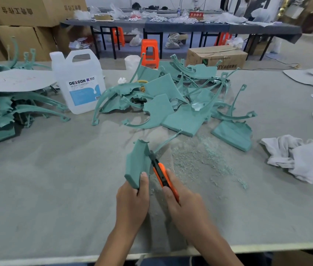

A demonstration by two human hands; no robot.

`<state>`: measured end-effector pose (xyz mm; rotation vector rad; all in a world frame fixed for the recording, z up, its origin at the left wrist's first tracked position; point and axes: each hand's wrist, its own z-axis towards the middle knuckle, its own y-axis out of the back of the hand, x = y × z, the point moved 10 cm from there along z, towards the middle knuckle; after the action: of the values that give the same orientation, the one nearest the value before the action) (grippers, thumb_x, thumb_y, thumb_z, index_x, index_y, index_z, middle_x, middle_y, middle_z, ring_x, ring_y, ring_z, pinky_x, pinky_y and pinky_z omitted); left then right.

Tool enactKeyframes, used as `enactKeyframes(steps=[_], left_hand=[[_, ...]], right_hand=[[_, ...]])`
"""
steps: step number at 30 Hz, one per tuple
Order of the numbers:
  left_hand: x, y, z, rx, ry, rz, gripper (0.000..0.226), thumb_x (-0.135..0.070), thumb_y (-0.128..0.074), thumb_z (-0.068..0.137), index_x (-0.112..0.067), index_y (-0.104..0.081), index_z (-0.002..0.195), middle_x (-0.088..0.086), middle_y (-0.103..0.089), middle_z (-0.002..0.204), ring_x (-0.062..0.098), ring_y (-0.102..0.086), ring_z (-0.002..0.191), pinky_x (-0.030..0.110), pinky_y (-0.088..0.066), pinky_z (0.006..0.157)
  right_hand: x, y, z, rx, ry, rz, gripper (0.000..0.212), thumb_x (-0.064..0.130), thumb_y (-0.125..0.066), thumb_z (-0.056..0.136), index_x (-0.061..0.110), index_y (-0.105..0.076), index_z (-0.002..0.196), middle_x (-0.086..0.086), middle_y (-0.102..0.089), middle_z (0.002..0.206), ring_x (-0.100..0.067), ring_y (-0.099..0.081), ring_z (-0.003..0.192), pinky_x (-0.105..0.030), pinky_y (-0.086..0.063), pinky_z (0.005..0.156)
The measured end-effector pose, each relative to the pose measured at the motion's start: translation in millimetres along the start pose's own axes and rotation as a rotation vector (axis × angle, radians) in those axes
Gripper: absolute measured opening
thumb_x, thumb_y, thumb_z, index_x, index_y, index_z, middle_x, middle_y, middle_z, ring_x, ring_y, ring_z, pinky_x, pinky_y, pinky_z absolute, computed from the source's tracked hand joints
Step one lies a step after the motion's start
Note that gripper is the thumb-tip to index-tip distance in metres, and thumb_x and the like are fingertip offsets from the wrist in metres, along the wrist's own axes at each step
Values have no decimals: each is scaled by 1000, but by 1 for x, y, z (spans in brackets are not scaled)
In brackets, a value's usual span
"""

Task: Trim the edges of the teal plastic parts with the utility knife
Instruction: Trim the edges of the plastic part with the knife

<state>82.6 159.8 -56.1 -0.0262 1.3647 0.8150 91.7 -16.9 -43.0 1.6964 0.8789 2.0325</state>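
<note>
Hands work low at centre above the grey table (56, 169): I see the left hand (132, 198) gripping the near end of a smooth, matte teal plastic part (137, 166), a flat slab whose long axis runs away from me, leaning slightly left. The right hand (182, 200) wraps the orange-and-black utility knife (162, 173), its blade pointing away and left, touching the part's right edge. Fine teal shavings (199, 160) litter the table just right.

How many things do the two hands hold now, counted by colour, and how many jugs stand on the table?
Teal: 1, the plastic part, held by the left hand
Orange: 1, the utility knife, held by the right hand
White: 1, the jug on the table
Total: 3
</note>
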Motion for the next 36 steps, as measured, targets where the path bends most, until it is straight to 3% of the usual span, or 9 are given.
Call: enactKeyframes(steps=[5, 7, 12, 16, 19, 26, 31, 34, 36], left_hand=[[-3, 3, -1, -8, 27, -53, 42, -63, -34, 87, -30, -53, 70, -15, -65, 73, 0, -62, 67, 16, -43, 50], [-1, 3, 0, -11, 39, -61, 44, -63, -34, 87, -27, -55, 73, -14, -65, 71, 1, -62, 68, 19, -43, 49], [-4, 3, 0, -12, 24, -32, 42, -56, -36, 91, -23, -56, 75, -4, -63, 65, 3, -61, 72, 33, -46, 54], [6, 18, -8, -77, 123, -126, 40, -56, -43, 86, -24, -63, 72, -5, -67, 63, 5, -63, 65, 38, -51, 57], [17, 29, -17, -112, 202, -226, 20, -52, -51, 84, -41, -67, 85, -11, -70, 67, 4, -62, 56, 38, -49, 53], [31, 32, -23, -127, 283, -327, 37, -47, -58, 81, -13, -69, 70, -6, -69, 62, 5, -58, 52, 30, -46, 49], [16, 29, -26, -70, 224, -277, 20, -50, -52, 83, -39, -69, 78, -7, -69, 65, 7, -63, 54, 25, -45, 44], [10, 27, -27, -49, 181, -213, 34, -50, -51, 85, -24, -65, 67, -8, -68, 66, 11, -64, 58, 36, -48, 45], [14, 29, -27, -70, 211, -235, 34, -49, -51, 84, -23, -65, 67, -11, -69, 67, 7, -65, 59, 34, -49, 48]], right_hand=[[6, -9, 2, 1, 22, 5, 54, 46, -41, 103, 70, -15, 143, 13, -57, 61, -7, -56, 55, -18, -40, 51], [7, -7, 2, 5, 14, -27, 55, 46, -41, 103, 72, -13, 142, 10, -62, 67, -9, -60, 61, -20, -42, 53], [-2, 6, 13, 21, -35, -201, 53, 45, -37, 105, 49, -20, 155, -4, -73, 98, -29, -64, 85, -41, -47, 73], [-3, 17, 7, -17, -9, -183, 55, 52, -32, 103, 44, -18, 156, 6, -67, 85, -19, -62, 75, -36, -47, 67], [-7, 27, 2, -32, 22, -216, 53, 56, -32, 101, 45, -25, 153, 14, -60, 76, -10, -58, 67, -28, -45, 62], [-12, 26, 6, -72, 64, -313, 48, 56, -36, 101, 49, -28, 148, 6, -70, 90, -17, -65, 76, -29, -42, 59], [-37, 76, 31, -202, 12, -489, 47, 51, -36, 102, 42, -40, 148, 5, -67, 81, -17, -61, 61, -29, -44, 49], [-42, 86, 35, -256, -7, -542, 48, 48, -38, 102, 41, -38, 149, 3, -67, 86, -21, -65, 67, -32, -44, 51], [-25, 62, 27, -192, 108, -440, 46, 41, -51, 101, 36, -46, 146, 9, -62, 71, -8, -58, 50, -16, -34, 41]])
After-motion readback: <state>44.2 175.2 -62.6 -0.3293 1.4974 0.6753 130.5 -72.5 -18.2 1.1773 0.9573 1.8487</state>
